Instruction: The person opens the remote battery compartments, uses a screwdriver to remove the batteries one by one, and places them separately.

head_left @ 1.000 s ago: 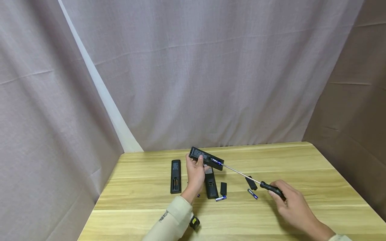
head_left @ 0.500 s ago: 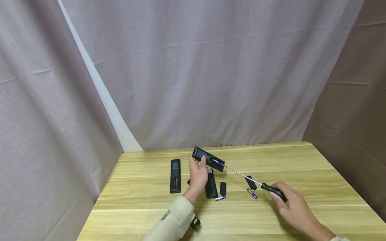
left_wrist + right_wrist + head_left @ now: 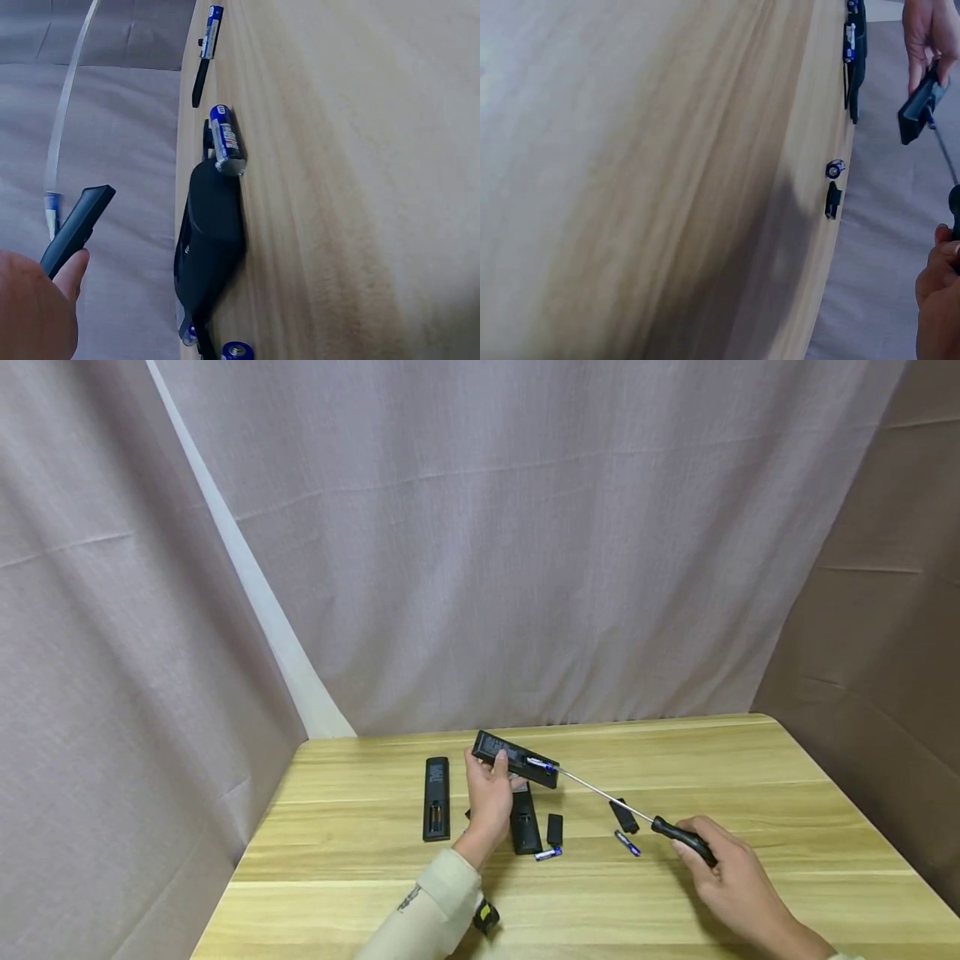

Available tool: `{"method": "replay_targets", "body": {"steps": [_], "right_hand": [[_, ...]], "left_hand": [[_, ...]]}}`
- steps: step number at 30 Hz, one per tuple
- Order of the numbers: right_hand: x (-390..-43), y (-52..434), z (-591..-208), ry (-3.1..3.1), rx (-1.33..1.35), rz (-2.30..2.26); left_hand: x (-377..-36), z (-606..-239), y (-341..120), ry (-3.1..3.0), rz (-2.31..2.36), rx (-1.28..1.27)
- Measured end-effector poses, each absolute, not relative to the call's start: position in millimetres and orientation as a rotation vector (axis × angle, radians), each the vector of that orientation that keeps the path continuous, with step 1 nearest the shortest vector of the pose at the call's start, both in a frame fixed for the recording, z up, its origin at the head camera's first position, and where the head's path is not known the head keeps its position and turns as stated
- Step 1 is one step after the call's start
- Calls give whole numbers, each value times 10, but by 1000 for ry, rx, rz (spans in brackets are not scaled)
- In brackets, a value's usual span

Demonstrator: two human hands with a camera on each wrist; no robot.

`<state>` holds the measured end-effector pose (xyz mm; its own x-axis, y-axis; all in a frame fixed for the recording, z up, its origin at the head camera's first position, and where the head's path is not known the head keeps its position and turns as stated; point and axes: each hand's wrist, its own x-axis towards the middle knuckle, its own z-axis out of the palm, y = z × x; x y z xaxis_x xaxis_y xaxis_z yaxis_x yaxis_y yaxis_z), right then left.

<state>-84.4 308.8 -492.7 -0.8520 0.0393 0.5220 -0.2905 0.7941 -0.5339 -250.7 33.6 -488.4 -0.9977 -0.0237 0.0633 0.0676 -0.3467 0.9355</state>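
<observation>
My left hand (image 3: 491, 797) grips a black remote control (image 3: 491, 746) above the table, its back towards me and its battery compartment uncovered. A blue-and-white battery (image 3: 538, 763) is at that compartment. In the left wrist view, the blue end of this battery (image 3: 52, 202) stands up from the remote. My right hand (image 3: 731, 872) holds a screwdriver (image 3: 684, 837) by its black handle; the tip of its long shaft meets the battery's blue end. The right wrist view shows the remote (image 3: 915, 116) with the shaft (image 3: 943, 146) reaching it.
Another remote (image 3: 437, 793) lies left with batteries inside; a third (image 3: 527, 827) lies under my left hand. Nearby are two battery covers, one in the middle (image 3: 555, 829) and one at right (image 3: 624, 816), loose batteries (image 3: 627, 843), and a black-and-yellow object (image 3: 486, 915) by my left sleeve.
My left hand and the remote shifted slightly right, then slightly back left and down. The screwdriver moved a little right, its tip staying at the battery's end.
</observation>
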Motion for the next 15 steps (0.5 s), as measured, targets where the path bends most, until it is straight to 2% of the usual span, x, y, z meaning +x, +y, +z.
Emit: {"method": "replay_targets", "body": {"steps": [15], "right_hand": [[-821,3084,-4911,-2506,141,800]], "left_hand": [[-2503,-4890,337,-1796,-2522,-41]]}}
